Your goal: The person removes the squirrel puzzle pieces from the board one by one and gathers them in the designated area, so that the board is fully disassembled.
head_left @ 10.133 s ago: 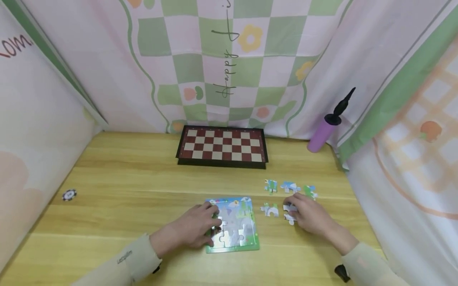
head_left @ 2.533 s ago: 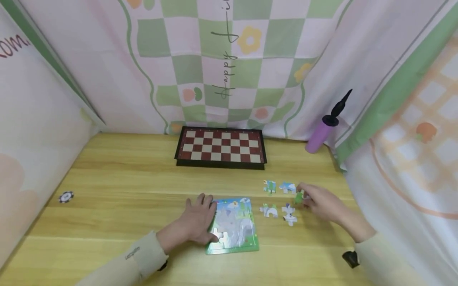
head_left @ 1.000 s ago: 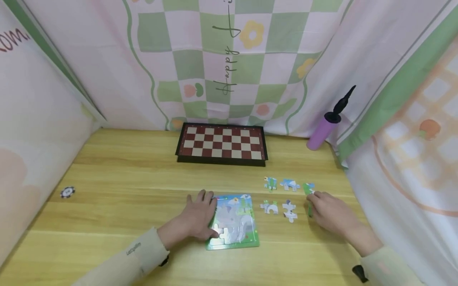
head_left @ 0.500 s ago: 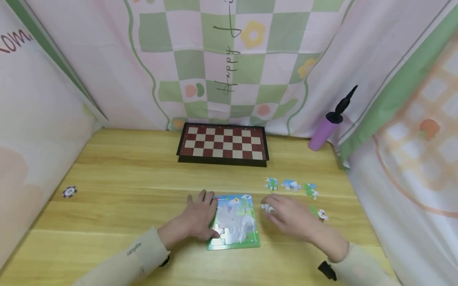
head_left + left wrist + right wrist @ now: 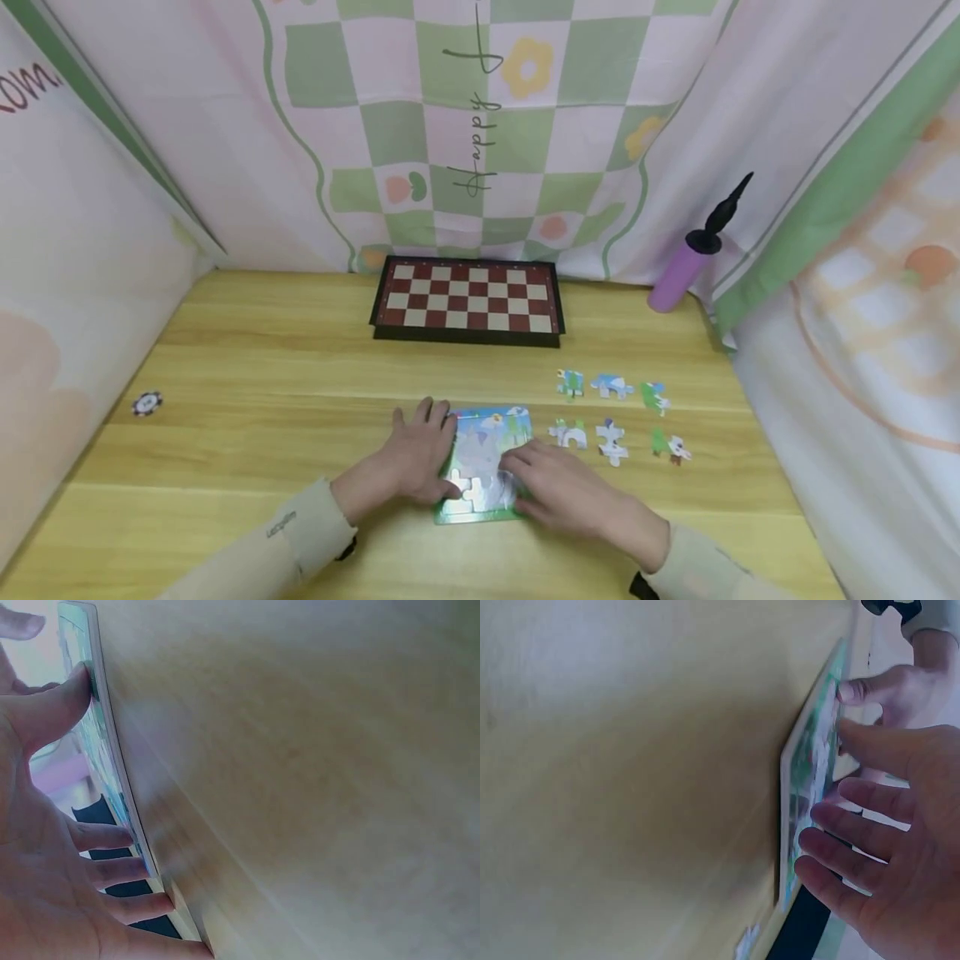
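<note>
A green-framed puzzle board [image 5: 487, 442] lies flat on the wooden table [image 5: 300, 375], partly filled with pieces. My left hand [image 5: 420, 454] rests flat on its left edge, thumb on the board [image 5: 105, 750] and fingers spread along the side. My right hand [image 5: 551, 483] lies over the board's lower right part, its fingers [image 5: 840, 825] straight and touching the surface [image 5: 810, 765]. It holds nothing that I can see. Several loose puzzle pieces [image 5: 611, 386] lie in two rows to the right of the board, the nearest piece [image 5: 567, 433] just beyond my right hand.
A folded red-and-cream chessboard [image 5: 467, 302] sits at the back centre. A purple hand pump [image 5: 686, 267] leans in the back right corner. A poker chip [image 5: 146, 404] lies at the far left. Patterned cloth walls close in three sides.
My right hand set a green piece down at the right end of the near row, then moved left from the loose pieces onto the board. My left hand stayed put.
</note>
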Action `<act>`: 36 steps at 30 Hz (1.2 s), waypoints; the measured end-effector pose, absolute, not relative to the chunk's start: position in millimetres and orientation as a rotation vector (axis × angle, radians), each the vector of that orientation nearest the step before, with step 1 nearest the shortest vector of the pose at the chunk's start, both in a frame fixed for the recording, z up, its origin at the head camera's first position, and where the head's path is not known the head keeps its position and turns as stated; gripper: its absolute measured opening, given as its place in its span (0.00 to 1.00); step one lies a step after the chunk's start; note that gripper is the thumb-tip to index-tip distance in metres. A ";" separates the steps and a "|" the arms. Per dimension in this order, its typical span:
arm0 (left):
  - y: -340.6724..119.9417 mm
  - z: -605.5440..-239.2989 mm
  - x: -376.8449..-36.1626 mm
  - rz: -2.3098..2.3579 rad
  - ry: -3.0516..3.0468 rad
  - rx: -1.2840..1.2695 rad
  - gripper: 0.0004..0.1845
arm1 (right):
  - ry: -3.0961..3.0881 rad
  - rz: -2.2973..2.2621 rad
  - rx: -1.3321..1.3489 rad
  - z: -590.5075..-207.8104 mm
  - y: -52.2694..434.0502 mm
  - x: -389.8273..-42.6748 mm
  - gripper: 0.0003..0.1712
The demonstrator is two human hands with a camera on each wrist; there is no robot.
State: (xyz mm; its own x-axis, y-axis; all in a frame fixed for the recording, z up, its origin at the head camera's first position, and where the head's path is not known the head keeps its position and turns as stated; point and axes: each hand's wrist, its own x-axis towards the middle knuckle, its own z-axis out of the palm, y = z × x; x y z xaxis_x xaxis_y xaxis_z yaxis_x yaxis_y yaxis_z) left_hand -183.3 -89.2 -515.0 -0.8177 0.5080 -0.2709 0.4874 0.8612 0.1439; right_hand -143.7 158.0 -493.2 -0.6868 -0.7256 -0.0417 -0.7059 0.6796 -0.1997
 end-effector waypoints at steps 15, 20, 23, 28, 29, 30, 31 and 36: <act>-86.4 -516.5 -173.7 0.168 2.761 0.848 0.48 | 2.800 -0.249 -1.199 -502.1 154.1 -145.2 0.28; -83.6 -518.1 -166.7 0.194 2.762 1.122 0.26 | 2.783 -0.294 -1.163 -500.8 154.0 -148.3 0.29; -84.4 -517.7 -166.1 0.224 2.699 1.163 0.19 | 2.763 -0.329 -1.126 -500.7 154.0 -149.7 0.29; -86.7 -517.1 -165.6 0.269 2.606 1.165 0.20 | 2.745 -0.358 -1.106 -501.6 153.7 -150.0 0.29; -87.1 -517.4 -165.6 0.271 2.598 1.168 0.21 | 2.744 -0.362 -1.102 -501.8 153.7 -150.0 0.29; -87.5 -517.5 -165.7 0.271 2.594 1.175 0.21 | 2.746 -0.367 -1.102 -501.8 153.7 -149.9 0.29; -87.9 -517.4 -165.8 0.266 2.591 1.183 0.20 | 2.748 -0.375 -1.101 -502.0 153.7 -149.9 0.29; -89.2 -515.9 -166.1 0.227 2.589 1.219 0.20 | 2.740 -0.450 -1.083 -500.9 154.5 -150.4 0.28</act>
